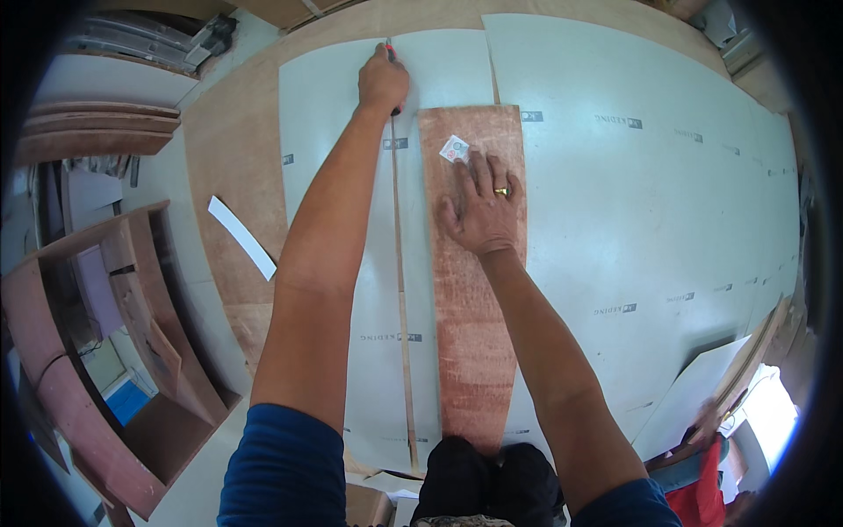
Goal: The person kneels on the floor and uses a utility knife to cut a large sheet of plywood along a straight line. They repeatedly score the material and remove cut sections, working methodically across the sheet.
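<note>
My left hand (pixel 383 83) is closed around a slim red and black tool (pixel 392 53) that looks like a utility knife. Its blade cannot be made out. It is at the far edge of a pale grey-green laminated sheet (pixel 338 97), where a long narrow brown line (pixel 400 255) runs back toward my knees. Beside that line lies a long reddish-brown wooden board (pixel 474 351). Pressed flat on the board, fingers stretched out, is my right hand (pixel 486 215), just below a small white sticker (pixel 454 148).
A second wide pale sheet (pixel 667 228) spreads to the right. On brown plywood (pixel 237 149) at left lies a white strip (pixel 242 237). An open wooden frame (pixel 158 422) and stacked boards (pixel 101 130) stand further left. Another person in red (pixel 698 492) is at the lower right.
</note>
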A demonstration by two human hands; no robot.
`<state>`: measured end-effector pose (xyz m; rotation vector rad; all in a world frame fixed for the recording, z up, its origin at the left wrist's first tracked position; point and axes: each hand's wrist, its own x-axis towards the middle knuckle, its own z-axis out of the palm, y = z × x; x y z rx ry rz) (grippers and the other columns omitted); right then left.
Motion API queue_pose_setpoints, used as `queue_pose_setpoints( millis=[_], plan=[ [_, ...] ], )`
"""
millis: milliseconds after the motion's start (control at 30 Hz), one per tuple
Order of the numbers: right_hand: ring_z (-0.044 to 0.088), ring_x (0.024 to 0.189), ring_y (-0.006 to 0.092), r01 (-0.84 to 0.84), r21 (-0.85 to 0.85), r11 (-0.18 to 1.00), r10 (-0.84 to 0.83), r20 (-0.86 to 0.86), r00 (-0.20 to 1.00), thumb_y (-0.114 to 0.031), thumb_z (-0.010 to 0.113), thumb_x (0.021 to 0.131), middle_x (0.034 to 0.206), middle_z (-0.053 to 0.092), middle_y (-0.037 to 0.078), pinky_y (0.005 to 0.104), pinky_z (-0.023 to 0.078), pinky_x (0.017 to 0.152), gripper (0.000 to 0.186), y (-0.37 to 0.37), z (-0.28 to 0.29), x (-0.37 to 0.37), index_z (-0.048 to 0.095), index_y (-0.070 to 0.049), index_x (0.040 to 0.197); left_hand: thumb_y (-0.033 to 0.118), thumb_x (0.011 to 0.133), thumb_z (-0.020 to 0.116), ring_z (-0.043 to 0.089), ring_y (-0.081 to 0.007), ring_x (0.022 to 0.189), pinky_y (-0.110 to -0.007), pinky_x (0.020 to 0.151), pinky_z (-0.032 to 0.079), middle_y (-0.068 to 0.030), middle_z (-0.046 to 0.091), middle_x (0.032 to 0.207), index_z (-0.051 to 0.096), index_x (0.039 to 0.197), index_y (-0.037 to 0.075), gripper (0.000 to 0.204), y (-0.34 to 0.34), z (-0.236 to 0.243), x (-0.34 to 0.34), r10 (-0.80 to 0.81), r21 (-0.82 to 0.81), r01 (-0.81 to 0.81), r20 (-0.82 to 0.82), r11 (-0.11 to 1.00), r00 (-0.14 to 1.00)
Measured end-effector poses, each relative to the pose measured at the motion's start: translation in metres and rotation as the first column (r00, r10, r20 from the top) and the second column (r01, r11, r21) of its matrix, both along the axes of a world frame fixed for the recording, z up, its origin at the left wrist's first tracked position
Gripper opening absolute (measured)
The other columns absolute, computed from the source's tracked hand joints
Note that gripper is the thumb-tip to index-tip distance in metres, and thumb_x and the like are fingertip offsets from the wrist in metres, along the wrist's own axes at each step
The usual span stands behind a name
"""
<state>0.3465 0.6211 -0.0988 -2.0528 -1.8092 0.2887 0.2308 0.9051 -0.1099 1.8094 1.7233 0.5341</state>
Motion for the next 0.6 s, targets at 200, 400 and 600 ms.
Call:
queue_pose_setpoints(
  millis=[200,400,600],
  plan=[
    [0.035,0.152,0.0344,0.005,-0.001,1.000,-0.005,0.012,1.000,-0.044,0.061,0.091,0.163,0.045,0.011,0.0592,0.027,0.121,0.064,-0.006,-0.005,0.010,0.063,-0.009,0.145,0.018,0.099,0.061,0.072,-0.0399,0.092,-0.046,0.082,0.057,-0.0257,0.073,0.102,0.066,0.119,-0.006,0.032,-0.023,0.032,0.020,0.098,-0.106,-0.092,0.049,0.990,0.994],
    [0.034,0.153,0.0349,0.009,0.002,1.000,-0.009,0.006,1.000,-0.042,0.062,0.090,0.163,0.046,0.012,0.0562,0.022,0.123,0.063,-0.003,-0.005,0.007,0.063,-0.010,0.144,0.018,0.103,0.061,0.068,-0.0205,0.060,-0.036,0.054,0.056,-0.0086,0.067,0.077,0.063,0.136,-0.001,0.039,-0.021,-0.005,-0.017,-0.031,0.152,0.034,-0.020,0.988,0.999],
    [0.035,0.153,0.0346,0.006,0.025,1.000,-0.006,-0.015,1.000,-0.043,0.061,0.090,0.163,0.045,0.013,0.0562,0.022,0.123,0.064,0.001,-0.003,0.004,0.063,-0.010,0.145,0.020,0.106,0.058,0.069,-0.0201,0.060,-0.036,0.055,0.057,-0.0133,0.072,0.083,0.046,0.161,0.006,0.058,0.010,-0.023,-0.028,-0.101,0.106,0.099,0.016,0.989,0.995]
  ],
)
